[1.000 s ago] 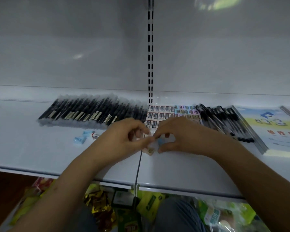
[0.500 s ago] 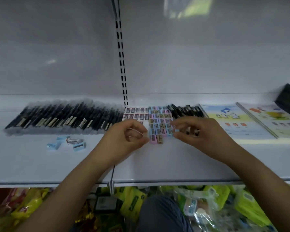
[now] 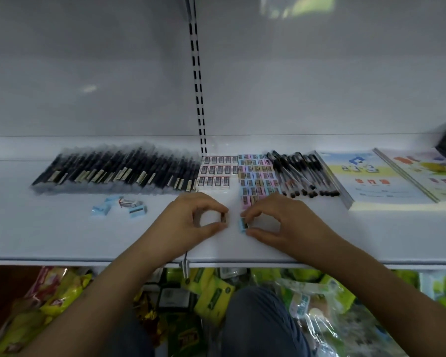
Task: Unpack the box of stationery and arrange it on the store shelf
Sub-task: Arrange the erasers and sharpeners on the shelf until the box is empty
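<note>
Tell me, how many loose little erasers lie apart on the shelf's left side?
4: three pale blue erasers and one white one, clustered before the wrapped pens. More may be hidden.

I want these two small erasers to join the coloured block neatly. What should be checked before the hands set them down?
1. Right hand pinches a blue eraser: ok.
2. Left hand pinches a small dark-faced item; its colour and kind: cannot tell.
3. Free spot at the near edge of the coloured eraser block: ok, bare shelf in front.
4. Block rows straight: ok.
5. Loose erasers to the left left unsorted: not ok.
</note>
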